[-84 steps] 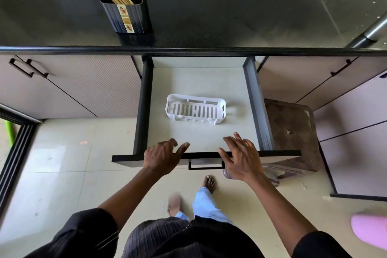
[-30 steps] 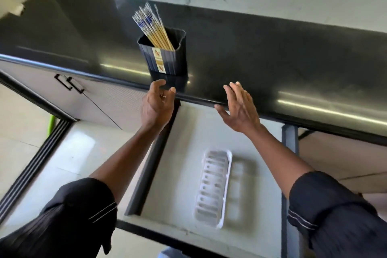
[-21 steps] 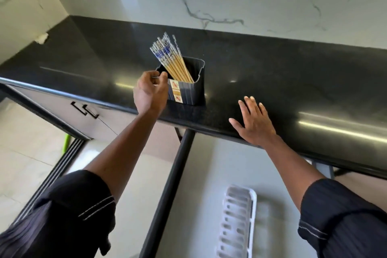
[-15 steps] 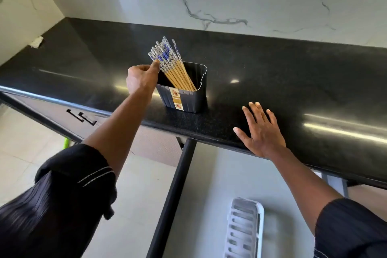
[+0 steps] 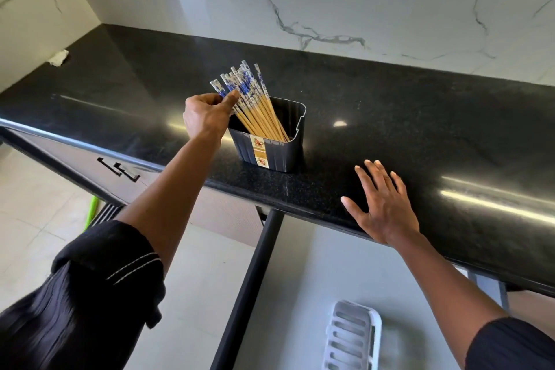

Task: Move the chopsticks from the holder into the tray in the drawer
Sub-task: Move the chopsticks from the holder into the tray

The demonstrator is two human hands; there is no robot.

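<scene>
A bundle of wooden chopsticks [image 5: 255, 105] with blue-and-white tops leans left in a dark ribbed holder [image 5: 271, 147] near the front of the black counter. My left hand [image 5: 205, 116] reaches up beside the holder, thumb and fingers pinching the upper ends of the leftmost chopsticks. My right hand [image 5: 383, 204] lies flat with spread fingers on the counter edge, to the right of the holder. Below, the drawer [image 5: 300, 279] stands pulled out, and the white slotted tray [image 5: 351, 339] lies on its pale floor, partly cut off by the frame's bottom edge.
The black counter [image 5: 420, 117] runs to a white marble wall behind. A scrap of white paper [image 5: 58, 57] lies at the far left corner. Cabinet doors with black handles [image 5: 120, 170] sit under the counter on the left, above a tiled floor.
My left hand has risen from the holder's side to the chopstick tops and closed on them. My right hand has stayed flat on the counter edge. The view tilted up from the drawer.
</scene>
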